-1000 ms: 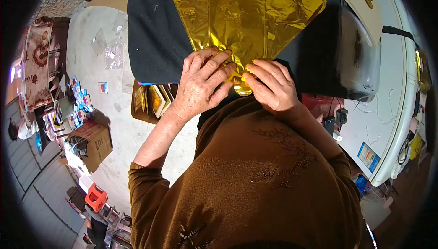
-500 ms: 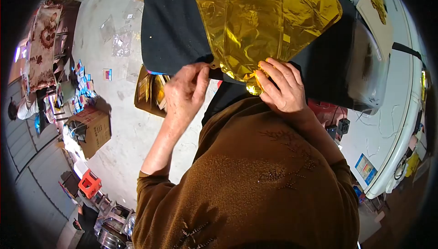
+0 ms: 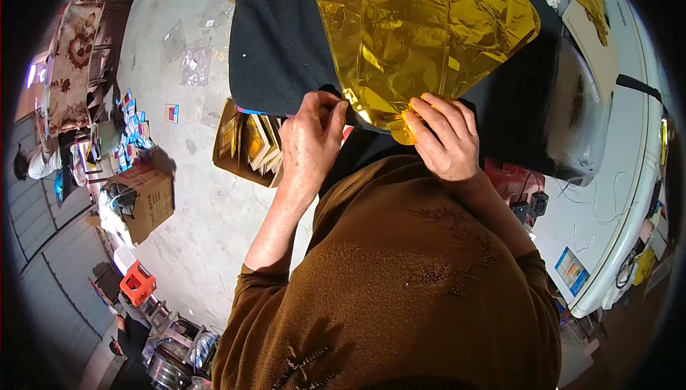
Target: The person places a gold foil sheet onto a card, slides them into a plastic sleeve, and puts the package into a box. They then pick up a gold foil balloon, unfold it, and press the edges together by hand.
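A flat, uninflated gold foil balloon [image 3: 404,40] lies over a black cloth [image 3: 279,40], its narrow end towards my body. My left hand [image 3: 311,140] is closed, thumb and forefinger pinched together at the left edge of that narrow end; the exact bit of foil between them is hidden. On the other side, my right hand [image 3: 450,140] grips the near right edge, fingers bent over the foil. A small rounded gold tab [image 3: 402,132] shows beside its fingertips.
Below the cloth at left stands an open cardboard box [image 3: 250,143] of flat gold packets. A clear plastic bin [image 3: 575,115] and a white table [image 3: 607,190] are at right. Further left are a brown carton [image 3: 146,204], a red stool [image 3: 138,284] and another person [image 3: 44,161].
My left hand has shifted right and slightly down, still pinched near the foil's edge. The gold tab by my right hand now lies flatter; the right hand has barely moved.
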Tool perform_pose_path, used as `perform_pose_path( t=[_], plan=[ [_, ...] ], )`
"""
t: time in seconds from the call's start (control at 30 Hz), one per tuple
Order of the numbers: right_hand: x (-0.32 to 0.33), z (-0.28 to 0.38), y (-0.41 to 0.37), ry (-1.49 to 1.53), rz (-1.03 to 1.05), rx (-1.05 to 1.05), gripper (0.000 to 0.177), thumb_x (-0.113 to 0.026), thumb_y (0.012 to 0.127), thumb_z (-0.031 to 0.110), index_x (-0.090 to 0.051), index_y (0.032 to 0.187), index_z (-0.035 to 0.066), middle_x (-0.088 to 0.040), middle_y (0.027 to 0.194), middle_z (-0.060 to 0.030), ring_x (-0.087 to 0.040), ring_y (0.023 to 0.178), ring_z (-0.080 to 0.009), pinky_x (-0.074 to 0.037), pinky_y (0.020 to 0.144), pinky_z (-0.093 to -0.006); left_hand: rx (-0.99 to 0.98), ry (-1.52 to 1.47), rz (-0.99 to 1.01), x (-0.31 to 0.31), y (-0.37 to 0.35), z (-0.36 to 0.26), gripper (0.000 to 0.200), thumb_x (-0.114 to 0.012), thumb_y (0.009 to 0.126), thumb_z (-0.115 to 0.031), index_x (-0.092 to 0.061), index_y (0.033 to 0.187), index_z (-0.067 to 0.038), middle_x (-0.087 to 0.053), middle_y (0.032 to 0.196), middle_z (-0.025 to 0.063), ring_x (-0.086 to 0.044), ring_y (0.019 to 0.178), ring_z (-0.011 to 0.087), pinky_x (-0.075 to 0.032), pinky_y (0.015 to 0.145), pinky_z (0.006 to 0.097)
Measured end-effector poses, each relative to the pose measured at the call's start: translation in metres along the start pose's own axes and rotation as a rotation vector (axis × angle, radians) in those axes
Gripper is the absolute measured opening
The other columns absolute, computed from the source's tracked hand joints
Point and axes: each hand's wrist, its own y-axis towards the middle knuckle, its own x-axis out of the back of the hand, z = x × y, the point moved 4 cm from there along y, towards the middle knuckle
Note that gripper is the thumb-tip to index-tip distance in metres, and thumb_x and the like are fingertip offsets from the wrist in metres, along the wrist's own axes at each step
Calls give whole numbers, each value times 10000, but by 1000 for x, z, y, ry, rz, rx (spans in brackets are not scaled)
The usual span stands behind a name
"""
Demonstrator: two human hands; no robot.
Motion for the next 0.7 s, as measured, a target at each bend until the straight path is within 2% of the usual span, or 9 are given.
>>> perform_pose_path(
  t=[0.23, 0.37, 0.5, 0.7],
  plan=[
    [7, -7, -8, 25, -27, -1, 188, -724, 857, 90, -724, 1037, 36, -720, 1181, -87, -661, 1151, -258, -505, 966, -436, 139, -209, 193, -23, -12, -5, 137, -688, 968, -124, -648, 979, 7, -716, 667, 113, -699, 565, 173, -524, 569, 321],
    [19, -14, -16, 52, -49, -38, 171, -732, 839, 64, -725, 1004, 21, -736, 1160, -96, -674, 1134, -264, -518, 950, -427, 125, -327, 179, -40, -23, -2, 105, -681, 942, -86, -616, 963, -6, -716, 659, 87, -696, 568, 156, -517, 553, 309],
    [28, -16, -13, 140, -57, -104, 207, -724, 831, 37, -710, 1037, 20, -740, 1155, -117, -677, 1134, -269, -514, 957, -426, 92, -262, 134, -39, -22, 2, 113, -686, 910, -64, -592, 946, -13, -705, 658, 102, -705, 574, 191, -533, 564, 324],
    [18, -8, -3, 165, 14, -69, 211, -720, 834, 48, -705, 1044, 34, -741, 1163, -97, -676, 1145, -261, -483, 997, -432, 33, -146, 113, -31, -20, -4, 113, -673, 914, -67, -590, 968, -13, -721, 702, 144, -714, 584, 252, -549, 582, 347]
  ],
)
